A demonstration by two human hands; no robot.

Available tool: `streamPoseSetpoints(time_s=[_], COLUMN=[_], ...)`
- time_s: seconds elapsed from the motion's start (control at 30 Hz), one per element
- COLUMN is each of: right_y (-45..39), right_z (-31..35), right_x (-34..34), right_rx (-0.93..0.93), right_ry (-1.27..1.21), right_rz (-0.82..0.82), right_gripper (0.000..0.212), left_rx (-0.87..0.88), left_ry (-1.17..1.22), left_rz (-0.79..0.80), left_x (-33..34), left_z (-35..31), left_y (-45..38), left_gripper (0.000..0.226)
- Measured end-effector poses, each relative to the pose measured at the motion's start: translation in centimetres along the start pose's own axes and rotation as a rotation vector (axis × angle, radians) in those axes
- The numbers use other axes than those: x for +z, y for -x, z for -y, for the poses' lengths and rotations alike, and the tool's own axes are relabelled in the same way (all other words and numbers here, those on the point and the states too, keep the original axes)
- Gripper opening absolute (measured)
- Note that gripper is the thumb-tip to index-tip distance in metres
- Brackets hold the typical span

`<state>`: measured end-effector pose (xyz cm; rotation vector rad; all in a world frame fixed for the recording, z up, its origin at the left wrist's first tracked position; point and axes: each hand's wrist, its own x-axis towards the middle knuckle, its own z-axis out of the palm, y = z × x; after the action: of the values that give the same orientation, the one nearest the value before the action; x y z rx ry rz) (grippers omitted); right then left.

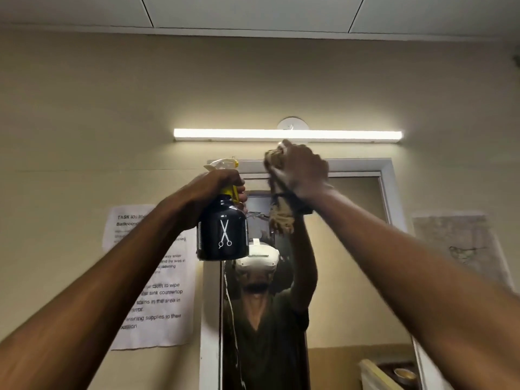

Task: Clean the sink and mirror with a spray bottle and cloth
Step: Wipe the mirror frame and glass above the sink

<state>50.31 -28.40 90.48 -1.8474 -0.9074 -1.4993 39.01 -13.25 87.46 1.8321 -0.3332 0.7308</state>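
Up at the mirror [351, 249], left hand [222, 184] holds spray bottle [222, 235] upright

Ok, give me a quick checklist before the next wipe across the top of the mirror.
1. Crumpled tan cloth gripped in the right hand: ok.
2. Cloth against the white-framed wall mirror at its top edge: ok, though blurred.
3. Dark blue spray bottle with a white scissors logo and clear trigger held at the neck by the left hand: ok.
4. Bottle upright: ok.
5. Finger on the trigger: cannot tell.
6. Glass wet enough to wipe: cannot tell; only faint streaks near the cloth.
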Motion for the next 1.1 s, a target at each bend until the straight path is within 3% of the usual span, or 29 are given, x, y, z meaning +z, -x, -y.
streamPoseSetpoints(time_s=[0.1, 0.27, 0.5, 0.63, 0.73, 0.83, 0.9, 0.97, 1.1], right_y=[1.0, 0.9, 0.5, 0.9, 1.2, 1.3, 1.4, 1.6, 1.9], right_z=[-4.5, -8.7, -8.9, -11.2, -14.8, -17.7, -18.3, -17.6, -15.6], right_x=[-2.0, -3.4, -4.3, -5.3, -6.5, -7.5, -7.8, -7.5, -6.4], right_rx=[0.108, 0.246, 0.053, 0.011, 0.102, 0.232, 0.291, 0.268, 0.074], right_ry=[0.031, 0.085, 0.024, 0.013, 0.046, 0.077, 0.076, 0.067, 0.086], right_rz=[-0.072, -0.075, 0.036, 0.043, -0.002, -0.052, -0.064, -0.066, 0.009], right_gripper=[0.044, 0.056, 0.051, 0.053, 0.050, 0.050, 0.051, 0.051, 0.055], left_rx=[-0.020, -0.012, 0.007, 0.044, 0.081, 0.040, 0.017, 0.020, 0.128], left_ry=[0.001, -0.004, -0.059, -0.150, -0.210, -0.196, -0.150, -0.135, -0.194], left_rz=[0.056, 0.123, 0.077, 0.004, -0.044, 0.038, 0.091, 0.090, -0.055], left_x=[0.7, 3.1, 11.2, 14.7, 16.1, 16.9, 17.5, 18.0, 18.9], left_z=[0.6, 0.9, -0.2, -0.4, -0.8, -1.1, -1.0, -0.8, -0.7], left_y=[-0.6, -0.8, -2.0, -3.3, -3.9, -4.2, -4.4, -4.5, -5.0], left_gripper=[0.038, 0.036, 0.038, 0.010, 0.015, 0.031, 0.021, 0.015, 0.012])
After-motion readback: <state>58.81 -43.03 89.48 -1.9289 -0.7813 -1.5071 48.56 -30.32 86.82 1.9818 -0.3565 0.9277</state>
